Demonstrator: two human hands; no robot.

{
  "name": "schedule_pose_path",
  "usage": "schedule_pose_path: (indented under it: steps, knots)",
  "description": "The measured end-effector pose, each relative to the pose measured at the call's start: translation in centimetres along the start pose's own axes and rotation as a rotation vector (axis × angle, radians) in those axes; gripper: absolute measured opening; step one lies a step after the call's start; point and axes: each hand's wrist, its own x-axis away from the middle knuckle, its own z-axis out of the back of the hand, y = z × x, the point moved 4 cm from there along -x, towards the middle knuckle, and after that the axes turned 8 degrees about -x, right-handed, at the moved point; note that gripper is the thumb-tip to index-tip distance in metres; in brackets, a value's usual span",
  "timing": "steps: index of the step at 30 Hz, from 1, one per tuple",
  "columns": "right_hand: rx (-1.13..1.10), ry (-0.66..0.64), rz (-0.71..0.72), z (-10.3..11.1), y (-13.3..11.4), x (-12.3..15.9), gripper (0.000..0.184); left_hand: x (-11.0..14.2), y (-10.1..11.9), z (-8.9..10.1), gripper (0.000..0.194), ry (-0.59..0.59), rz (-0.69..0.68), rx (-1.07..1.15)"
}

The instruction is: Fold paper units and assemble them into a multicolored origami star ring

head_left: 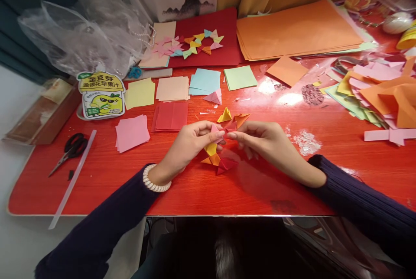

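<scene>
My left hand (194, 141) is closed, thumb and fingers pinching a pink folded paper piece (215, 129). Facing it, my right hand (267, 141) pinches a red folded paper piece (230, 126) whose tip meets the pink one. An orange folded piece (242, 119) sticks out just above my right fingers. Below my left fingertips hangs a chain of folded pieces, with an orange piece (212, 160) and a dark red piece (226, 165) at its lower end. Beyond the hands lies a yellow folded piece (224, 115); whether it joins the others is unclear. My fingers partly hide the joints.
Square paper stacks in pink (132, 133), red (171, 116), yellow (139, 93), blue (205, 81) and green (240, 78) lie beyond. Finished paper rings (203, 44) rest on red sheets. Scissors (75, 145) and a clear strip (73, 179) are left; a paper pile (380, 92) is right.
</scene>
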Motion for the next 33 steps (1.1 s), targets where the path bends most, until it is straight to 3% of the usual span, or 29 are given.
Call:
schedule_pose_path:
  steps: [3,5,14,23,26,29,33]
  knots:
    - [0.262,0.176,0.196,2.2,-0.5,-0.7,0.025,-0.2,0.1,0.6,0.018,0.065,-0.009,0.026]
    - [0.447,0.244,0.308,3.0,-0.6,-1.1,0.033,-0.3,0.1,0.8,0.018,0.078,-0.011,0.049]
    - [0.832,0.016,0.304,1.8,1.1,-1.7,0.039,-0.6,-0.2,1.0,0.029,0.056,-0.012,0.052]
    - [0.65,-0.047,0.223,2.2,1.0,-1.8,0.042,-0.6,-0.3,1.0,0.026,0.039,0.013,0.046]
    - [0.663,-0.032,0.211,2.0,1.1,-1.7,0.031,-0.6,-0.4,1.0,0.025,0.036,0.012,0.048]
    - [0.683,-0.025,0.183,2.0,1.5,-1.7,0.031,-0.5,-0.3,1.0,0.03,0.053,0.012,0.051]
    - [0.544,-0.023,0.157,2.2,1.6,-1.9,0.019,-0.3,-0.2,0.8,0.027,0.047,0.016,0.032]
